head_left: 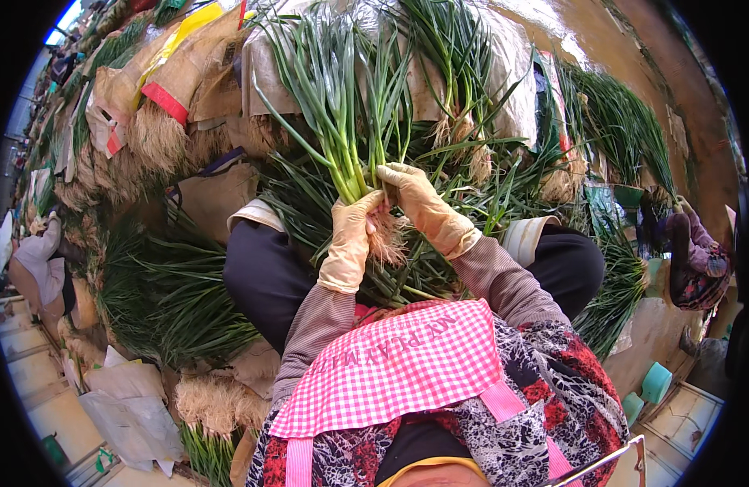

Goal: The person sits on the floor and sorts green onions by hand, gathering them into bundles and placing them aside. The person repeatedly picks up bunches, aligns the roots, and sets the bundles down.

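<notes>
My left hand [350, 234], in a cream rubber glove, is closed around the lower stems of a bunch of green onions [350, 158]. Their long green leaves point away from me and their pale roots [388, 237] hang between my hands. My right hand [414, 198], gloved alike, has its thumb and fingers pinched at the stems on the bunch's right side; the fingertips are partly hidden. Cut or loose green leaves [423, 277] lie in a heap under both hands, between my knees. Further off, a few rooted green onions [463, 115] rest on pale sacking.
Rooted bundles [158, 137] wrapped in sacks stand at the far left. Piles of green onions [192, 304] lie left, with more [615, 292] at right. One person [40, 262] sits at far left, another [700, 262] at far right. Turquoise plastic containers [656, 382] stand lower right.
</notes>
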`<state>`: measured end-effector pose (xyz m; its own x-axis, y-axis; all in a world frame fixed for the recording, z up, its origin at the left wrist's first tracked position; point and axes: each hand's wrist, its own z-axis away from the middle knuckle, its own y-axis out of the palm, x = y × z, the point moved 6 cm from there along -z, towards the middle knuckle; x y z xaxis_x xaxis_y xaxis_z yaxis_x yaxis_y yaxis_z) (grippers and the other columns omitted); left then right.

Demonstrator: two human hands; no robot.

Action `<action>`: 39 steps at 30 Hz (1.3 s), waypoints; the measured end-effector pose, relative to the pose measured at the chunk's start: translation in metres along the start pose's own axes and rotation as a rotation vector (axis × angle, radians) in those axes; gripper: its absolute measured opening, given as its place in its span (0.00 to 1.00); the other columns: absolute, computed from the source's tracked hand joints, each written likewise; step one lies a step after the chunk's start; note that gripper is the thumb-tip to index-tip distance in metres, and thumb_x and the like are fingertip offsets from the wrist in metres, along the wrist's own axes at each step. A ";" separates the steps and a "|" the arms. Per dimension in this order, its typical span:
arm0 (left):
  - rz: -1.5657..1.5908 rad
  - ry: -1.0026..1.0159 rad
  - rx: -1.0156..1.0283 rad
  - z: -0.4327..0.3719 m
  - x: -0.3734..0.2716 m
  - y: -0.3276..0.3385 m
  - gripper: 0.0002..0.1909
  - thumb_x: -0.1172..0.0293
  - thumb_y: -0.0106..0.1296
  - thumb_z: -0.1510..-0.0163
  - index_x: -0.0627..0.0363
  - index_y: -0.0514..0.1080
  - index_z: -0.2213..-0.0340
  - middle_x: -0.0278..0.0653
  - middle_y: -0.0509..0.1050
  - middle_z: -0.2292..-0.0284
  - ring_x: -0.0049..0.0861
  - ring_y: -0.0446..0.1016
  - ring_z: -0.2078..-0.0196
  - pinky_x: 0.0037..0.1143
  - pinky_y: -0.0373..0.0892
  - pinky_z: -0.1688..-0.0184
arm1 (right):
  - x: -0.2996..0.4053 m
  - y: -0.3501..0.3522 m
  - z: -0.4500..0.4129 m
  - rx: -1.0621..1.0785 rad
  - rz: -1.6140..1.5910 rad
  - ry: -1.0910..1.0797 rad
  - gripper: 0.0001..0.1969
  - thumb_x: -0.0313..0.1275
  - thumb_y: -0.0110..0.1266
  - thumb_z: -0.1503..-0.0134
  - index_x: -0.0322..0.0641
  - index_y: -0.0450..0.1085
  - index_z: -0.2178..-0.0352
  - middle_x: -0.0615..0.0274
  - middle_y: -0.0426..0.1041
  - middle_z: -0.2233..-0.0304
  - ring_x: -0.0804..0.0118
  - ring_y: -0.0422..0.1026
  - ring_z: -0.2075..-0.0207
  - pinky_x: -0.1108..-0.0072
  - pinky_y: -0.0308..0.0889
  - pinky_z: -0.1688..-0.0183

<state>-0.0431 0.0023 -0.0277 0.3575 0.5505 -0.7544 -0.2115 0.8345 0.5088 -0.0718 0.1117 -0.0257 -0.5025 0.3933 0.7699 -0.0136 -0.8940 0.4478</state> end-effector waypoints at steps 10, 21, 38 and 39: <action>0.009 -0.046 -0.080 0.007 -0.011 -0.016 0.05 0.77 0.56 0.54 0.58 0.72 0.73 0.30 0.69 0.83 0.21 0.72 0.80 0.18 0.64 0.81 | 0.046 -0.031 -0.035 -0.474 0.788 -0.346 0.20 0.40 0.52 0.49 0.29 0.66 0.64 0.49 0.71 0.69 0.57 0.70 0.67 0.71 0.66 0.64; 0.026 0.060 0.009 0.024 -0.048 0.001 0.07 0.75 0.55 0.54 0.56 0.70 0.70 0.37 0.75 0.74 0.21 0.74 0.76 0.18 0.68 0.77 | 0.023 -0.005 -0.051 -0.289 1.731 -0.751 0.08 0.24 0.46 0.55 0.35 0.63 0.70 0.50 0.72 0.75 0.53 0.74 0.72 0.67 0.68 0.73; 0.123 -0.008 0.074 -0.009 -0.022 0.001 0.08 0.75 0.54 0.52 0.59 0.69 0.68 0.38 0.75 0.75 0.18 0.72 0.80 0.18 0.69 0.77 | 0.144 -0.124 -0.075 -0.643 1.042 -0.331 0.16 0.38 0.54 0.53 0.32 0.70 0.71 0.51 0.73 0.75 0.61 0.72 0.72 0.74 0.66 0.68; 0.168 0.003 0.156 -0.007 -0.028 0.004 0.08 0.75 0.54 0.52 0.58 0.69 0.68 0.38 0.75 0.73 0.20 0.73 0.77 0.19 0.69 0.75 | 0.142 -0.124 -0.067 -0.594 0.794 -0.385 0.14 0.37 0.55 0.52 0.33 0.69 0.72 0.55 0.73 0.76 0.66 0.71 0.74 0.77 0.65 0.70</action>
<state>-0.0602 -0.0096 -0.0078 0.3263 0.6816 -0.6550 -0.1246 0.7179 0.6849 -0.1995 0.2637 -0.0023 -0.2463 -0.4006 0.8825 -0.2740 -0.8447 -0.4599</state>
